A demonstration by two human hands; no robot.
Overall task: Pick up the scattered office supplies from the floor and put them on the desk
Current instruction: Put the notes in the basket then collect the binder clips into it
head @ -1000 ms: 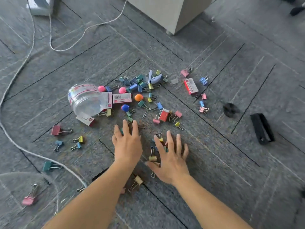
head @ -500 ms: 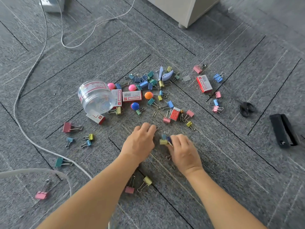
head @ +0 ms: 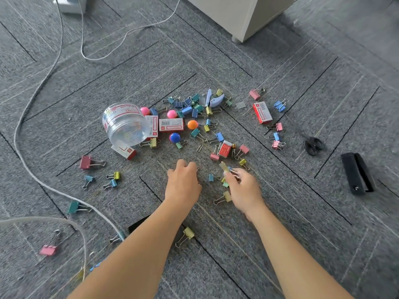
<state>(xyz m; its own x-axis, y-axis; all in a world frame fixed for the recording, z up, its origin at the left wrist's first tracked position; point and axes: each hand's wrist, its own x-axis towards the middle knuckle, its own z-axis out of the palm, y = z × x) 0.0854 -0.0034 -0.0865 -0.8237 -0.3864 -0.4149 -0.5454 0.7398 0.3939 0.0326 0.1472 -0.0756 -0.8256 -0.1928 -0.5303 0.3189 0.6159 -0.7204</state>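
Looking down from my head, my left hand point(head: 183, 184) is curled into a loose fist on the grey carpet floor point(head: 280, 212), and I cannot tell what, if anything, it holds. My right hand point(head: 243, 188) pinches a small yellow binder clip point(head: 224, 167) lifted just above the carpet. More coloured binder clips point(head: 195, 107), red staple boxes point(head: 262, 112) and a tipped clear plastic jar point(head: 125, 124) lie scattered beyond my fingers.

I can't see what my left hand point(head: 183, 184) has curled under its knuckles. My right hand point(head: 244, 190) pinches clips point(head: 232, 172) too blurred to count. The cabinet point(head: 241, 14) is cut by the top edge, and the jar's point(head: 125, 124) contents are indistinct.
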